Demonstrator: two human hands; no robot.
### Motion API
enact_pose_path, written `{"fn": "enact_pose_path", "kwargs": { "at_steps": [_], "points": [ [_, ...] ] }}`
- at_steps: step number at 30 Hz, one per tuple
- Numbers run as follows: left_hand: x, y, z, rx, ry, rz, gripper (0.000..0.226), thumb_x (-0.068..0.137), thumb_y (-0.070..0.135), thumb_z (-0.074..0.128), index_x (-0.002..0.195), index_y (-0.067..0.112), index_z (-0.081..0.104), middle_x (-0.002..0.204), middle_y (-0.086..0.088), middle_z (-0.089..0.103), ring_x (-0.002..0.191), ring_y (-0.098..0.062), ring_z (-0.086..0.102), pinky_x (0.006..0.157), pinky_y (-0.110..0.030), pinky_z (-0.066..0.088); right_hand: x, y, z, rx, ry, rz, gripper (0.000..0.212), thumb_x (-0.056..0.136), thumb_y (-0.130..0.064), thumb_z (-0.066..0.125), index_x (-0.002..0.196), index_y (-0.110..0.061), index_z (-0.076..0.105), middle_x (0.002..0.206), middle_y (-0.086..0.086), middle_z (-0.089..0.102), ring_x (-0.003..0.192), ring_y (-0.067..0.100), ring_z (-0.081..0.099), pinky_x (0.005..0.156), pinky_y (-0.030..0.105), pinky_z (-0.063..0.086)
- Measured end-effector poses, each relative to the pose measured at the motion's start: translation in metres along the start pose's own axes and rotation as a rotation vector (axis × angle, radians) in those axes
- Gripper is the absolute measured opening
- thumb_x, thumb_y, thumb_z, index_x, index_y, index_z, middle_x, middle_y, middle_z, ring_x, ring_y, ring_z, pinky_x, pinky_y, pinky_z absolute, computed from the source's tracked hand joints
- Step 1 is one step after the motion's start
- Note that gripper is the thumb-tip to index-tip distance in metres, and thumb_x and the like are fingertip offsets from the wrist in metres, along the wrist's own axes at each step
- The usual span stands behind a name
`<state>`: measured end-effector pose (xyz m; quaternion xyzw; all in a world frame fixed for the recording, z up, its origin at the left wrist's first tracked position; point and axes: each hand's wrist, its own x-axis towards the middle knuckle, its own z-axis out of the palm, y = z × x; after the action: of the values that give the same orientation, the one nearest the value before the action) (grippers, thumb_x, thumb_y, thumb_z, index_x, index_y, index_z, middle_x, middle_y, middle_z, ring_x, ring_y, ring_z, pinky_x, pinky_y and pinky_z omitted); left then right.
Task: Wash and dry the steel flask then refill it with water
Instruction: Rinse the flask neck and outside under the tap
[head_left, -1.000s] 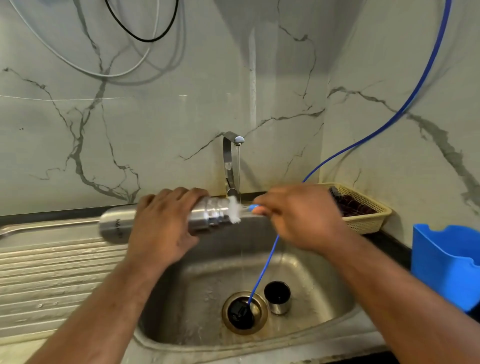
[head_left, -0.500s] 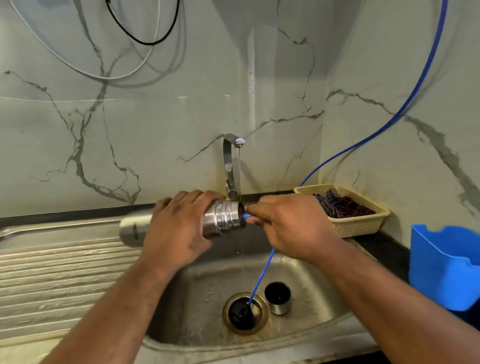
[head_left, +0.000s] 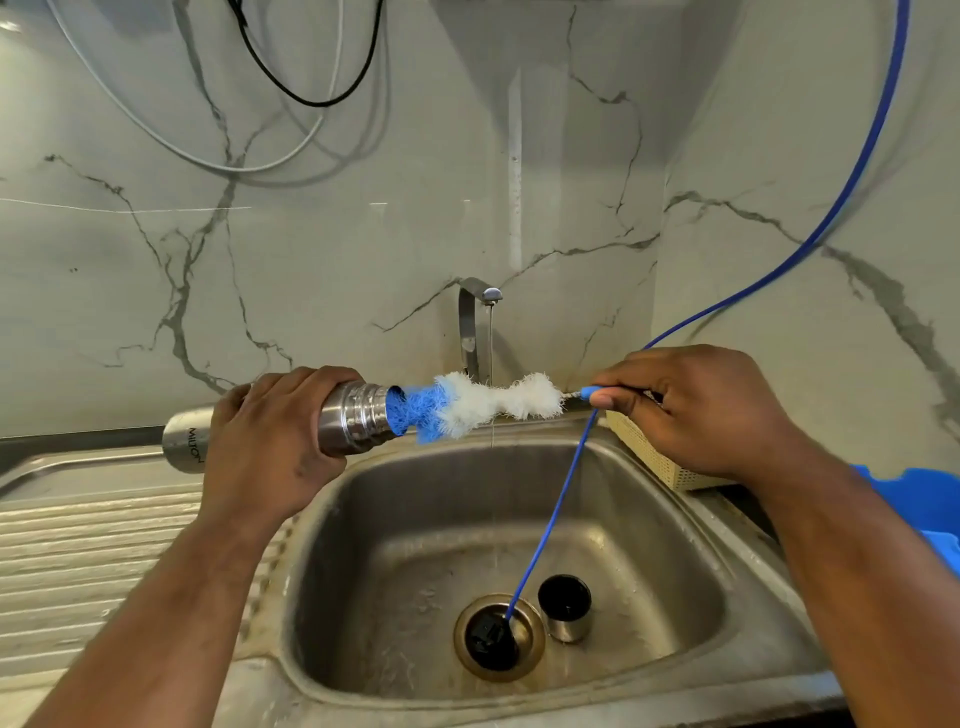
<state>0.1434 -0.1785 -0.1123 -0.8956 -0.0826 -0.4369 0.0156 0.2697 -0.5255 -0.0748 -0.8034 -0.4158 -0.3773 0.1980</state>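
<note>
Left hand: wrapped round the steel flask, holding it level above the sink's left edge with the mouth facing right.
Right hand: thumb and fingers pinch the blue handle of the bottle brush; the hands are apart, linked only by the brush.
Brush: the blue tip sits in the flask mouth, and the white bristles are outside it, under the tap.
Progress: the inside scrub looks under way; rinsing, drying and refilling are left, by my reading.
Cap: stands in the basin just beside the drain.
Sink: wet steel, with a thin stream falling from the tap; a blue hose runs down into the drain.
Bench: ribbed steel drainboard on the left; a cream basket and a blue tub on the right.
Room: marble-veined walls meet in a corner, and cables loop overhead.
</note>
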Motion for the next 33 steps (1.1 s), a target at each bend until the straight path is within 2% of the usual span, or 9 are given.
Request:
{"fn": "enact_pose_path", "kwargs": {
  "at_steps": [3, 8, 11, 15, 18, 21, 25, 29, 33],
  "points": [
    [0.001, -0.003, 0.0, 0.013, 0.011, -0.001, 0.077, 0.05, 0.018, 0.089, 0.119, 0.034, 0.059, 0.1, 0.007, 0.067, 0.094, -0.026, 0.061, 0.092, -0.052, 0.045, 0.0, -0.005, -0.014, -0.044, -0.01, -0.02, 0.026, 0.094, -0.052, 0.056, 0.102, -0.041, 0.078, 0.085, -0.017, 0.074, 0.074, 0.011, 0.067, 0.055, 0.027, 0.048],
    [0.003, -0.015, -0.006, 0.014, 0.069, -0.024, 0.075, 0.051, 0.012, 0.089, 0.119, 0.031, 0.061, 0.105, 0.002, 0.069, 0.098, -0.031, 0.061, 0.095, -0.054, 0.044, -0.001, -0.022, -0.042, -0.122, -0.008, -0.02, 0.027, 0.098, -0.051, 0.055, 0.098, -0.04, 0.079, 0.085, -0.015, 0.075, 0.071, 0.016, 0.069, 0.055, 0.028, 0.047],
    [-0.002, -0.035, -0.012, 0.023, 0.125, -0.154, 0.072, 0.056, 0.007, 0.085, 0.121, 0.027, 0.061, 0.109, -0.007, 0.07, 0.099, -0.04, 0.06, 0.091, -0.056, 0.044, -0.007, -0.01, -0.085, -0.193, 0.062, 0.109, 0.032, 0.091, -0.056, 0.054, 0.1, -0.038, 0.079, 0.085, -0.013, 0.075, 0.074, 0.024, 0.068, 0.061, 0.027, 0.044],
    [0.002, -0.022, -0.011, -0.198, 0.131, -0.333, 0.076, 0.059, 0.015, 0.09, 0.127, 0.027, 0.057, 0.114, -0.012, 0.067, 0.103, -0.041, 0.058, 0.088, -0.054, 0.048, -0.009, 0.001, -0.137, -0.314, 0.057, 0.203, 0.044, 0.089, -0.064, 0.047, 0.107, -0.037, 0.078, 0.08, -0.012, 0.068, 0.074, 0.025, 0.061, 0.068, 0.041, 0.055],
    [-0.001, 0.028, -0.001, -0.419, 0.043, -0.293, 0.084, 0.058, 0.022, 0.094, 0.13, 0.031, 0.052, 0.116, -0.006, 0.067, 0.103, -0.031, 0.062, 0.088, -0.049, 0.053, -0.002, -0.005, -0.146, -0.388, -0.022, 0.261, 0.033, 0.091, -0.059, 0.053, 0.108, -0.042, 0.076, 0.081, -0.008, 0.07, 0.078, 0.024, 0.061, 0.065, 0.033, 0.045],
    [-0.015, 0.07, 0.008, -0.531, -0.035, -0.16, 0.08, 0.058, 0.046, 0.093, 0.126, 0.032, 0.054, 0.109, 0.006, 0.066, 0.096, -0.018, 0.061, 0.082, -0.039, 0.054, 0.004, -0.009, -0.141, -0.491, -0.144, 0.262, 0.025, 0.097, -0.053, 0.055, 0.113, -0.045, 0.073, 0.094, -0.007, 0.074, 0.089, 0.024, 0.065, 0.066, 0.031, 0.037],
    [-0.026, 0.103, 0.019, -0.544, -0.117, -0.043, 0.086, 0.053, 0.072, 0.084, 0.123, 0.031, 0.058, 0.111, 0.011, 0.064, 0.101, -0.014, 0.059, 0.086, -0.037, 0.051, 0.013, 0.006, -0.139, -0.588, -0.244, 0.096, 0.022, 0.099, -0.041, 0.06, 0.112, -0.037, 0.077, 0.104, -0.008, 0.076, 0.092, 0.023, 0.067, 0.081, 0.033, 0.034],
    [-0.037, 0.13, 0.027, -0.509, -0.142, 0.036, 0.084, 0.053, 0.071, 0.086, 0.122, 0.033, 0.055, 0.111, 0.012, 0.063, 0.102, -0.014, 0.06, 0.087, -0.035, 0.051, 0.038, 0.039, -0.174, -0.764, -0.321, -0.058, 0.016, 0.094, -0.029, 0.068, 0.103, -0.037, 0.078, 0.104, -0.008, 0.075, 0.097, 0.025, 0.066, 0.107, 0.041, 0.029],
    [-0.034, 0.152, 0.027, -0.479, -0.188, 0.007, 0.08, 0.055, 0.072, 0.083, 0.119, 0.031, 0.057, 0.106, 0.01, 0.062, 0.099, -0.018, 0.06, 0.082, -0.036, 0.049, 0.059, 0.066, -0.226, -0.743, -0.389, -0.128, 0.023, 0.084, -0.016, 0.078, 0.099, -0.033, 0.08, 0.102, -0.008, 0.076, 0.092, 0.025, 0.067, 0.104, 0.04, 0.034]
  ]
}}
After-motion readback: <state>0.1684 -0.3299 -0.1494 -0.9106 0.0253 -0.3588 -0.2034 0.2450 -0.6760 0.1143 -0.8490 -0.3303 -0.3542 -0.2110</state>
